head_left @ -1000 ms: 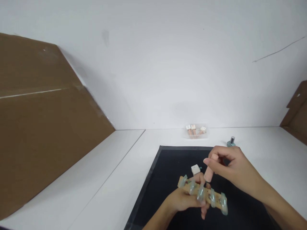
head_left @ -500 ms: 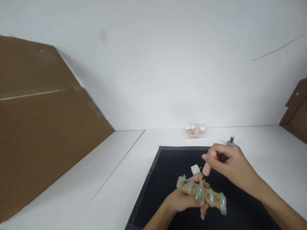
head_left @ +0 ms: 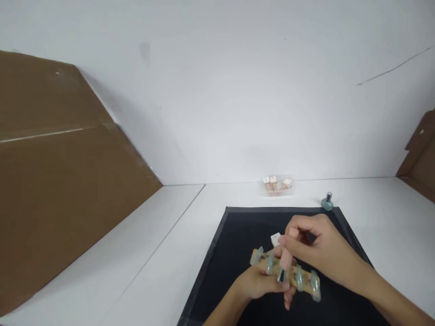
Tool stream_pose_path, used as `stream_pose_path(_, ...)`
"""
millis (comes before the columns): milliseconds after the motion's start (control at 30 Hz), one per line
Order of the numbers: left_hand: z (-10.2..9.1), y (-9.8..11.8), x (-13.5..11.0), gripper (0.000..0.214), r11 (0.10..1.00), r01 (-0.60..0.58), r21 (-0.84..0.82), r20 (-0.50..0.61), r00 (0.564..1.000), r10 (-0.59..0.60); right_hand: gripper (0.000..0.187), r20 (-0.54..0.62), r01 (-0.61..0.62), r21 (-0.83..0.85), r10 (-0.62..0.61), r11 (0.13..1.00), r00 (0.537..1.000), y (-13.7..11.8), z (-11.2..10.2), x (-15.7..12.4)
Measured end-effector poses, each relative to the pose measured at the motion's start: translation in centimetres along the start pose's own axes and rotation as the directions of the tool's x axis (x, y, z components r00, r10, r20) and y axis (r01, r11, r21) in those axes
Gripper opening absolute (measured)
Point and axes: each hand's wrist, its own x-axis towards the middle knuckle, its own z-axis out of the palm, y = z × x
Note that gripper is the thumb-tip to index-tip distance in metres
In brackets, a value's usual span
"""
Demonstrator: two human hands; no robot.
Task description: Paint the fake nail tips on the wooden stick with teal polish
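Note:
My left hand (head_left: 256,281) is closed around a narrow yellowish board (head_left: 306,278) and holds it tilted above the black mat. Several translucent greenish nail tips (head_left: 299,279) stand in a row along this board. Between the fingertips of my right hand (head_left: 317,246) is a nail polish brush (head_left: 286,260) with a pink cylindrical handle. Its dark lower end is over the middle nail tip and seems to touch it. Just behind the hands, a small white square bottle (head_left: 275,239) rests on the mat, partly hidden by my right fingers.
A clear plastic box (head_left: 288,192) at the back holds several white-and-pink bottles. To its right, a grey-green piece with a silver post (head_left: 327,202) stands by the corner of the black mat (head_left: 234,231). Brown cardboard panels (head_left: 68,181) flank the white table; a white wall rises behind.
My right hand has moved down and left, bringing the brush from above the board onto the middle nail tip. The left hand and board stay nearly in place.

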Motion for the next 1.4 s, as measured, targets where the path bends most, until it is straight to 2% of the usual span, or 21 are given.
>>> stream_pose_path(133,-0.2,-0.7,-0.3,0.040,0.997,-0.046,-0.063,-0.007,0.999,0.046,0.036,-0.118,0.035,-0.107,-0.047,0.994,0.992,0.5,-0.7,0.2)
stream_pose_path(267,-0.6,-1.1,-0.5,0.039,0.991,-0.084,-0.103,0.015,0.996,0.086,0.037,-0.176,0.047,-0.111,-0.066,0.993,0.982,0.6,-1.1,0.1)
stream_pose_path(400,-0.7,-0.9,-0.4,0.033,0.993,-0.099,-0.071,0.040,0.994,0.102,0.036,-0.103,0.080,-0.101,-0.091,0.992,0.991,0.3,-0.8,-0.1)
stream_pose_path(567,-0.3,-0.2,-0.1,0.033,1.000,0.003,0.002,0.022,1.000,-0.003,0.033,0.032,0.058,-0.024,-0.058,0.998,0.998,0.1,-0.2,-0.1)
stream_pose_path(767,-0.3,-0.6,-0.4,0.033,0.992,-0.096,-0.080,0.033,0.995,0.099,0.036,-0.106,0.078,-0.138,-0.093,0.987,0.990,0.4,-0.5,0.2)
stream_pose_path(867,-0.5,-0.8,-0.6,0.033,0.990,-0.090,-0.106,0.033,0.995,0.094,0.037,-0.152,0.081,-0.144,-0.103,0.986,0.983,0.5,-0.9,0.3)
stream_pose_path(1067,-0.6,-0.9,-0.7,0.032,0.992,-0.072,-0.100,0.033,0.997,0.076,0.038,-0.112,0.075,-0.098,-0.086,0.992,0.990,0.4,-0.9,0.3)
stream_pose_path(1167,-0.5,-0.8,-0.6,0.030,0.991,-0.085,-0.101,0.030,0.996,0.089,0.038,-0.133,0.079,-0.092,-0.091,0.993,0.987,0.3,-1.2,0.2)
stream_pose_path(1267,-0.3,-0.7,-0.4,0.030,0.986,-0.123,-0.117,0.046,0.991,0.129,0.041,-0.163,0.100,-0.110,-0.117,0.989,0.980,0.1,-1.9,0.1)
stream_pose_path(1400,-0.1,-0.6,-0.1,0.030,0.987,-0.129,-0.100,0.046,0.990,0.134,0.044,-0.133,0.080,-0.185,-0.106,0.979,0.985,-0.2,-2.7,0.2)
